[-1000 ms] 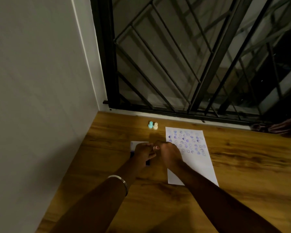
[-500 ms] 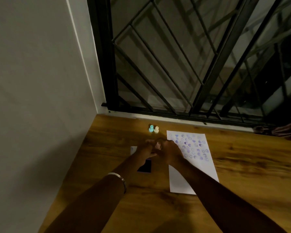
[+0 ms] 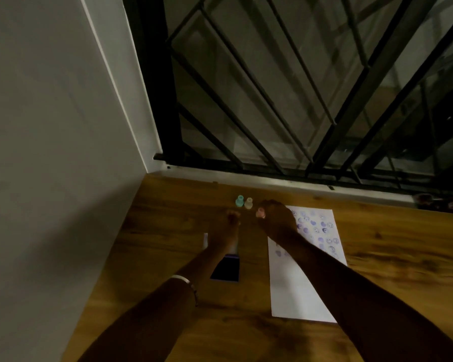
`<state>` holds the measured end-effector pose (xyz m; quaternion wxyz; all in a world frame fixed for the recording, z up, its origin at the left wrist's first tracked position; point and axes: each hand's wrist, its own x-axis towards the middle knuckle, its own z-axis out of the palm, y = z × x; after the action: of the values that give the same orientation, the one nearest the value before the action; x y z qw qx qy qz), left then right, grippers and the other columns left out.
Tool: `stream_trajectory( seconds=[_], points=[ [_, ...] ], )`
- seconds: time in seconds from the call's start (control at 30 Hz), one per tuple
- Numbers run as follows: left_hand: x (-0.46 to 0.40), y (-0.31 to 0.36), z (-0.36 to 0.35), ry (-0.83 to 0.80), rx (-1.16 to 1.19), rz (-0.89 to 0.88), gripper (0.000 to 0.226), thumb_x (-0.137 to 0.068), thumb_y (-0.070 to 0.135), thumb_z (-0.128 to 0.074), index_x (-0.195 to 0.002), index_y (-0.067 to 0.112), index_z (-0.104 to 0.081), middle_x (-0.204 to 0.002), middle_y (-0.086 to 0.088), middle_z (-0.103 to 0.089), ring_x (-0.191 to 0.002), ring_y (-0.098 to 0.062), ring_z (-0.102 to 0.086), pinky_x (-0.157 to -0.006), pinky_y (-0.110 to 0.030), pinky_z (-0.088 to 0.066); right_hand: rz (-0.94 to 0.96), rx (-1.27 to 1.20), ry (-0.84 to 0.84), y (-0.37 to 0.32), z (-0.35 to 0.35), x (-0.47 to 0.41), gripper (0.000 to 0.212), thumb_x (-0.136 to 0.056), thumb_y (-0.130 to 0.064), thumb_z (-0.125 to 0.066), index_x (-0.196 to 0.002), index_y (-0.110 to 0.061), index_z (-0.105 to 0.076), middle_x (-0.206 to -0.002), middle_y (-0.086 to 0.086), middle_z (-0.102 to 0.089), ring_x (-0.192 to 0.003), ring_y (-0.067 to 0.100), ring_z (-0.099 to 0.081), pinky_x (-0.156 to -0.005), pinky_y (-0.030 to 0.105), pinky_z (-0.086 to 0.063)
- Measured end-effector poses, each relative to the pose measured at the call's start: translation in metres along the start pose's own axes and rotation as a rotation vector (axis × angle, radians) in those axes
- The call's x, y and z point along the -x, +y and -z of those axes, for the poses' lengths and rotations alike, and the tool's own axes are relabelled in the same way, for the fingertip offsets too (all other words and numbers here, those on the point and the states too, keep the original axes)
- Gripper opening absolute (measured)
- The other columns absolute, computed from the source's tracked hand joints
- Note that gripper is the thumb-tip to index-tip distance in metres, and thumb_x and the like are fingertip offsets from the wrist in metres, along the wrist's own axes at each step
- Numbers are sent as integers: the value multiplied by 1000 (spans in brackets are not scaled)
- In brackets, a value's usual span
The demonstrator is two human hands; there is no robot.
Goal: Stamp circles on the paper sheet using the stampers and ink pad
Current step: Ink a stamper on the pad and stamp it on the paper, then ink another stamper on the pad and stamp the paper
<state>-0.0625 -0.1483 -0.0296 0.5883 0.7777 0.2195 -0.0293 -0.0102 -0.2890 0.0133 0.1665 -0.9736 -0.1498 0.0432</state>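
Reaching forward over the wooden floor point(image 3: 168, 231), both bare forearms stretch away from the camera, the left one wearing a bangle point(image 3: 183, 279) at the wrist. Just right of the left forearm lies the open ink pad point(image 3: 225, 269), its dark face up, its pale lid partly hidden under that hand. Under the right forearm lies the paper sheet point(image 3: 296, 291), blank at its near end and covered with purple round stamps beyond the right hand point(image 3: 276, 222). That hand is curled, its fingertips pinching a pink stamper point(image 3: 260, 212) just left of the sheet's far corner. The left hand point(image 3: 229, 228) is loosely closed with fingers bunched; motion blur hides whether it has anything in it. Just beyond and between the two hands stand a teal stamper point(image 3: 239, 200) and a cream stamper point(image 3: 248, 203), upright and side by side. Farther off runs a black window grille point(image 3: 272, 100).
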Motion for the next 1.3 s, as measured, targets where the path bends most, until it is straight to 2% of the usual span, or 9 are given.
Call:
stream_trajectory(
  seconds=[0.07, 0.2, 0.53, 0.6, 0.77, 0.93, 1.13, 1.23, 1.3],
  points=[
    [-2, 3, -1, -14, -3, -18, 29, -100, 36, -39, -110, 15, -57, -104, -14, -65, -84, -20, -60, -78, -38, -54, 7, 30, -16, 1, -1, -11, 17, -94, -22, -54, -105, -13, -63, -104, 7, -65, -95, 23, -62, -81, 35, -55],
    [-10, 1, -4, -14, -31, -117, 23, -99, 34, -43, -104, 17, -58, -92, -6, -64, -75, -13, -58, -63, -25, -46, -7, 55, -12, 4, -6, -27, 20, -94, -21, -54, -109, -12, -63, -110, 9, -67, -98, 25, -63, -85, 35, -54],
    [-23, -10, -9, 16, 26, -133, 16, -97, 22, -49, -103, 14, -62, -89, -7, -65, -73, -11, -58, -60, -20, -45, 7, 41, -53, 16, -19, -46, 28, -91, -21, -60, -118, -13, -62, -122, 11, -63, -109, 28, -61, -93, 41, -53],
    [-23, -9, -9, 16, 13, -161, 13, -96, 22, -50, -100, 17, -61, -86, -1, -64, -72, -9, -58, -59, -17, -43, 19, 52, -51, 16, -20, -45, 29, -88, -27, -64, -115, -15, -63, -119, 10, -64, -108, 28, -61, -89, 42, -54],
    [-21, -6, -10, 37, 27, -170, 13, -96, 21, -51, -99, 16, -62, -83, 2, -63, -72, -9, -59, -58, -17, -44, 93, 145, -8, 14, -23, -46, 35, -83, -38, -71, -110, -16, -66, -126, 8, -59, -117, 27, -55, -99, 40, -46],
    [-18, -4, -4, 43, 24, -159, 15, -96, 20, -51, -102, 14, -63, -84, 1, -63, -66, -4, -56, -55, -15, -42, 142, 176, 44, 1, -20, -49, 28, -87, -35, -64, -106, -15, -68, -116, 8, -62, -109, 27, -55, -95, 39, -45],
    [-7, 4, 6, 54, -39, -183, 20, -97, 22, -50, -107, 13, -64, -89, -9, -68, -70, -16, -60, -59, -31, -47, 135, 112, 106, -11, -8, -32, 30, -86, -34, -67, -102, -9, -68, -110, 11, -65, -104, 28, -57, -91, 38, -44],
    [7, 12, 9, 44, -68, -260, 16, -92, 20, -58, -104, 12, -65, -85, -5, -67, -70, -16, -60, -60, -28, -47, 197, 5, 90, -20, 2, -13, 27, -88, -31, -66, -100, -7, -68, -98, 12, -70, -91, 26, -64, -85, 38, -51],
    [18, 16, 10, 25, -105, -318, 17, -92, 23, -60, -101, 8, -64, -84, -6, -66, -69, -12, -58, -62, -20, -46, 202, -63, 39, -26, 5, 0, 23, -92, -29, -61, -100, -8, -65, -90, 10, -70, -81, 23, -67, -71, 32, -53]
  ],
)
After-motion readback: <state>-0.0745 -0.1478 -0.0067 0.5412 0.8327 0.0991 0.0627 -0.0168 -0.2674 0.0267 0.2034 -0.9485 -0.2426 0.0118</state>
